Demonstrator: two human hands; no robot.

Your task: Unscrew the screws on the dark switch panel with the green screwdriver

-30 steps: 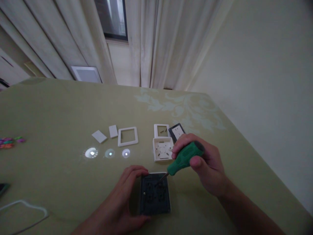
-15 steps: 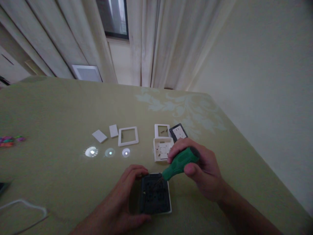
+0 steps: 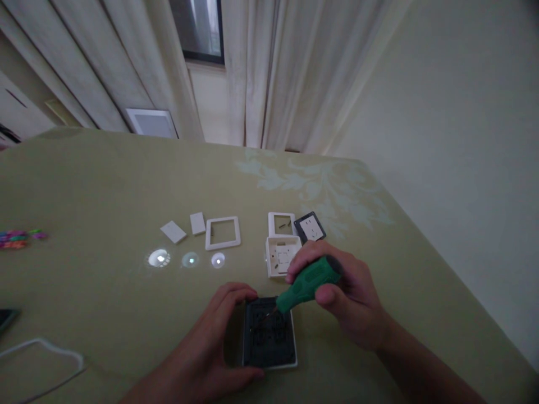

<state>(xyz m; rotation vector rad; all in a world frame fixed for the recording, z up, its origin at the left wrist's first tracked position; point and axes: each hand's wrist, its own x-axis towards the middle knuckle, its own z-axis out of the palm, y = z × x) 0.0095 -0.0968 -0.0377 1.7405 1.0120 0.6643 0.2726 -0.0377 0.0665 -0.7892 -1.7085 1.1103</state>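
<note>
A table [image 3: 105, 185] under a pale green cloth with a faint leaf pattern at its far right carries everything. In a row across its middle lie two small white plates [image 3: 173, 231], a white square frame [image 3: 223, 233], a smaller white frame [image 3: 281, 223], a white box [image 3: 282, 256] and a dark socket insert [image 3: 310, 227]. Nearer, a dark switch module [image 3: 269, 333] lies flat; at the left edge are some colourful bits [image 3: 19, 237], and at the near left a white wire loop [image 3: 42, 359].

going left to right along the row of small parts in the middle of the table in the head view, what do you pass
Tilted flat white rectangular plate → smaller white rectangular plate → white square open frame → smaller white frame with screws lying inside → black-edged white socket face.
</note>
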